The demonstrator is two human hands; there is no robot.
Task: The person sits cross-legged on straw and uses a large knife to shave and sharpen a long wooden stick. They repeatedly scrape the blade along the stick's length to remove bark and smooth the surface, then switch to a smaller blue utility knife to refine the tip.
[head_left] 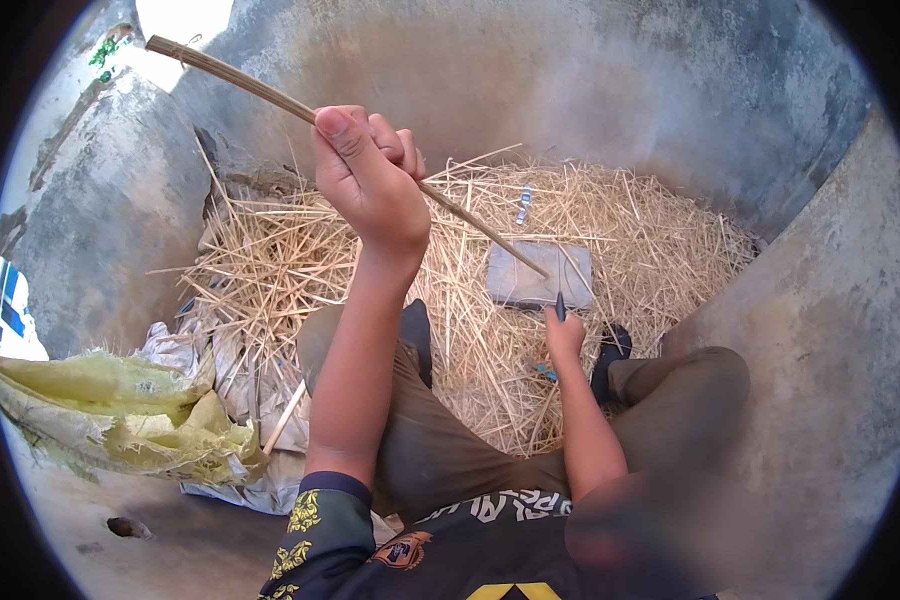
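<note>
My left hand point(375, 180) is raised in front of me, its fingers wrapped round a long, thin bamboo stick point(240, 82). The stick slants from the upper left down to the right, and its lower end shows over a flat grey block point(515, 285). Whether that end touches the block, I cannot tell. Beside the block, my right hand point(566, 335) is closed on the dark handle of a knife point(560, 305). Its narrow blade points away from me across the block's right part, close to the stick's end.
Pale shavings and strips point(630, 220) cover the floor, heaped higher at the left point(280, 255). A torn yellow sack point(120, 400) lies at the left. Worn concrete walls point(570, 80) rise around me. My bent legs point(450, 410) frame the work spot. A small blue-white packet point(524, 203) lies behind the block.
</note>
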